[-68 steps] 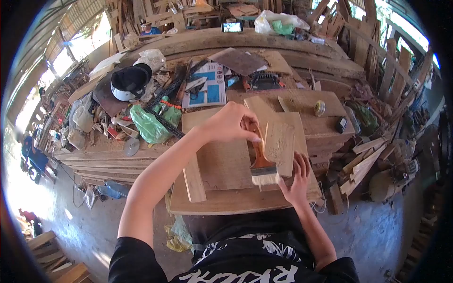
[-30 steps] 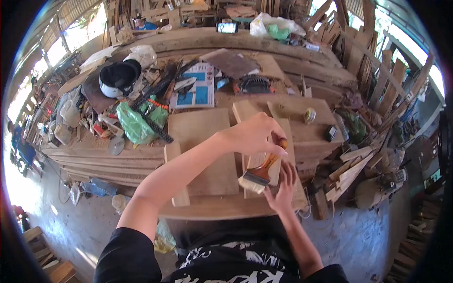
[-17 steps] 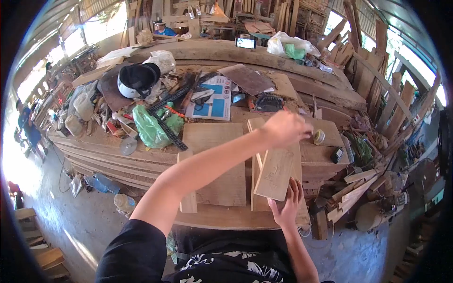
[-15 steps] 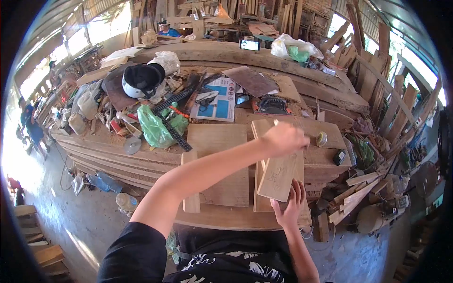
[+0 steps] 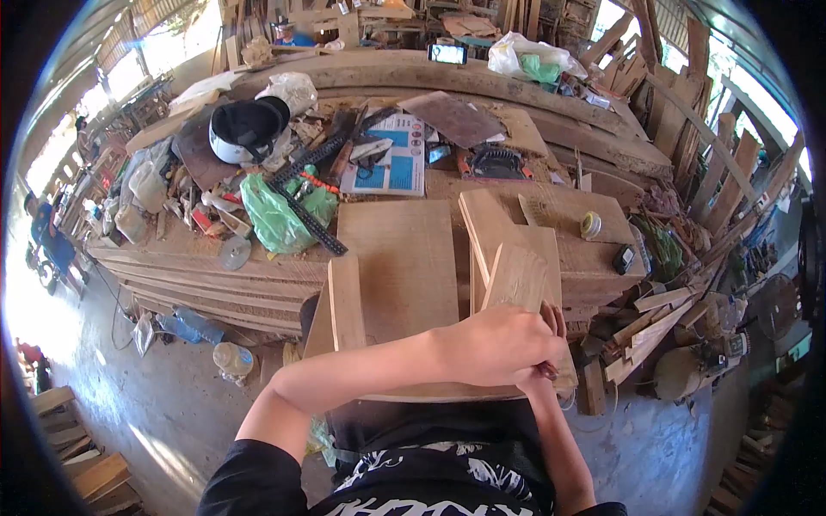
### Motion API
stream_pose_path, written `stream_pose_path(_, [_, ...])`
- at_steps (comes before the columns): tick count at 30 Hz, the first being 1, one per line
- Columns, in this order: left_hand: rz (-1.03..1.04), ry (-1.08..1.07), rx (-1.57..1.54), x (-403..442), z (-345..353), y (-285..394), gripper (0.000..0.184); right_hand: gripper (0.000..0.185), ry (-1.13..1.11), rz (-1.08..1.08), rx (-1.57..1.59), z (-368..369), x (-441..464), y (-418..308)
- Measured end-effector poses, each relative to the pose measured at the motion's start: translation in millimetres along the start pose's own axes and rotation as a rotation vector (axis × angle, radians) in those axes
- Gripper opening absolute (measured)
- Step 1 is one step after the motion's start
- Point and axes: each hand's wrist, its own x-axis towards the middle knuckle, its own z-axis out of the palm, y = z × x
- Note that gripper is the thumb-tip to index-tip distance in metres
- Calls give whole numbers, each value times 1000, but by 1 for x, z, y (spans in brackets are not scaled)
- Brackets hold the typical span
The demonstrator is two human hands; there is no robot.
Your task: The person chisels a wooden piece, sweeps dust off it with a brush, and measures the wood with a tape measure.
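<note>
Where the left hand crosses in front of the right hand, close to the front right corner of the desk, its fingers are curled, though whatever they grip is hidden; the right hand's grip cannot be told either. A wooden block, near end hidden behind the left hand, slants toward the desk's back edge.

Our tabletop carries a green bag at left, a printed sheet at far middle, a black-and-orange tool to its right, and, nearer, a wide board beside stacked boards.
</note>
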Motion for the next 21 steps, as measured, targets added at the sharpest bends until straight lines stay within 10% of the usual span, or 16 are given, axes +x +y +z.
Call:
stream_pose_path(3, [-42,-17,-106,11,-3,-3,18,65,25,13,110,-6,3,-3])
stream_pose_path(6, [-141,-16,-269,30,-18,-21,28,62,-272,531,723,30,-66,64])
stream_pose_path(9, [-113,-97,-227,46,-28,-49,33,67,-243,438,305,17,-43,26])
stream_pose_path(11, [-128,-20,-157,58,-26,-77,40,73,6,1,-22,4,-17,11])
stream_pose_path(21, [-149,268,354,87,-25,-108,39,76,-35,35,-1,-7,3,-6])
